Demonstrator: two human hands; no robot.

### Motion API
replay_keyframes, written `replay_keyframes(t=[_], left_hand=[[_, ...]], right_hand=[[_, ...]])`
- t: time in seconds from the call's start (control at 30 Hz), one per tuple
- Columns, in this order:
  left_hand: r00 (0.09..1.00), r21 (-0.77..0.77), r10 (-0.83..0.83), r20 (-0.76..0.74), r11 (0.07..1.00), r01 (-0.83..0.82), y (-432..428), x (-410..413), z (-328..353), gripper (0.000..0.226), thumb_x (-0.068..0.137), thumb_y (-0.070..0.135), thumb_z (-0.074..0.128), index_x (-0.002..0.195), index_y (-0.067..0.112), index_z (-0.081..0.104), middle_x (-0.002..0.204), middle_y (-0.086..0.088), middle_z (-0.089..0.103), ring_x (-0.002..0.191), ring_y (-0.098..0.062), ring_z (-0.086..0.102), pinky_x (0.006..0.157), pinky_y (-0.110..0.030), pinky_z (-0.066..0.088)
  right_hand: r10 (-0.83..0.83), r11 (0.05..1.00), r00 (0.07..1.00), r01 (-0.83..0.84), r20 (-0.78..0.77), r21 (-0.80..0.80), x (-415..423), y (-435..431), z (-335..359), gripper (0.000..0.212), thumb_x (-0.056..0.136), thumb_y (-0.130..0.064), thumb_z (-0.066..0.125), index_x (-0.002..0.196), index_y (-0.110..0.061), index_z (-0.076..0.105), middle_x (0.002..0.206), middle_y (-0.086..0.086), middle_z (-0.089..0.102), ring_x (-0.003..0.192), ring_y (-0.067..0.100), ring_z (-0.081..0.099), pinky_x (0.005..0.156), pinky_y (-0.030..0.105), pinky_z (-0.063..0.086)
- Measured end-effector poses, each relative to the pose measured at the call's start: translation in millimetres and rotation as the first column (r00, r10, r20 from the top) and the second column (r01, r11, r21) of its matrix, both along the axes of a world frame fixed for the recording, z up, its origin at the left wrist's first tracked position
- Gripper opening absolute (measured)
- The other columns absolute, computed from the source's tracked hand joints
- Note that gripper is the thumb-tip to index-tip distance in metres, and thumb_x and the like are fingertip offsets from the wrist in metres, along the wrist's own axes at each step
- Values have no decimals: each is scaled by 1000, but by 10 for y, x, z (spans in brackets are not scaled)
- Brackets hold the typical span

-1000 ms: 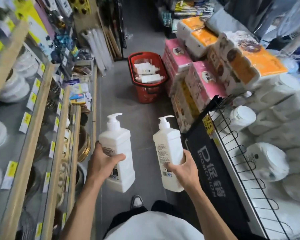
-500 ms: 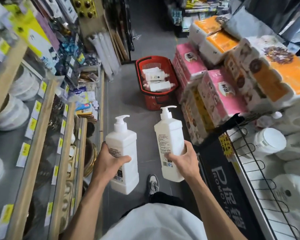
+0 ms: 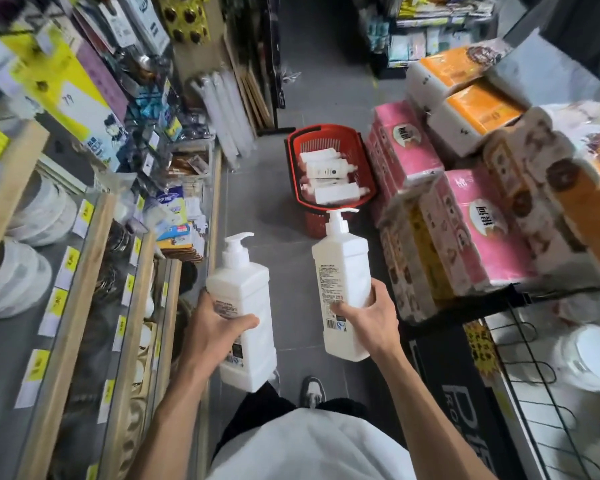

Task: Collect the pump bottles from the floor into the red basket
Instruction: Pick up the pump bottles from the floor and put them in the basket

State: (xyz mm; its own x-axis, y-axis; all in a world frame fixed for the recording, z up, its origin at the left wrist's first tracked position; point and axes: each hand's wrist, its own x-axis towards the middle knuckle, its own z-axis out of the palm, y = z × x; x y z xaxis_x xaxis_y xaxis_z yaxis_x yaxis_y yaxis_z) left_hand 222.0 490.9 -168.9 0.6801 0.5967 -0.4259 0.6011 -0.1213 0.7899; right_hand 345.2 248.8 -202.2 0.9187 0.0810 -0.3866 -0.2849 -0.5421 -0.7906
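The left hand [image 3: 215,330] curls around the upright left bottle [image 3: 246,296], and the right hand [image 3: 368,317] grips the right bottle [image 3: 342,268] likewise. The red basket [image 3: 293,168] sits on the floor ahead of both hands and already holds several bottles. Released from up here, a bottle might glance off that pile, or off the rim, and roll away.

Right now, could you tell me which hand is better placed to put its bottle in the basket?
Probably the right hand: the right bottle is nearer the red basket; the left hand holds the left bottle further back.
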Motion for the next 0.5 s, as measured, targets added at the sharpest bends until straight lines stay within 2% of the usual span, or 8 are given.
replay_keyframes(t=[0.1,0.27,0.5], left_hand=[[1000,-3,-15,-22,1000,15,213,267,-55,79,45,41,80,119,28,53,99,6,71,90,-16,68,76,-37,53],[997,0,-64,-32,998,64,643,779,-97,76,44,46,79,114,37,51,99,11,69,92,-15,67,85,-42,54],[991,0,-131,-5,991,131,1237,1422,-75,78,40,50,78,113,36,52,98,12,70,93,-14,67,89,-46,54]], right_hand=[[-7,1000,1000,7,-11,-23,218,170,-42,78,58,-46,83,127,-31,48,107,-17,65,100,12,65,91,45,57],[-24,998,1000,24,-2,-57,566,541,-73,74,64,-41,86,127,-30,49,106,-18,63,99,10,63,91,44,56],[-67,996,997,68,24,-54,985,1054,31,69,67,-38,87,123,-33,48,102,-24,60,96,4,62,85,34,52]])
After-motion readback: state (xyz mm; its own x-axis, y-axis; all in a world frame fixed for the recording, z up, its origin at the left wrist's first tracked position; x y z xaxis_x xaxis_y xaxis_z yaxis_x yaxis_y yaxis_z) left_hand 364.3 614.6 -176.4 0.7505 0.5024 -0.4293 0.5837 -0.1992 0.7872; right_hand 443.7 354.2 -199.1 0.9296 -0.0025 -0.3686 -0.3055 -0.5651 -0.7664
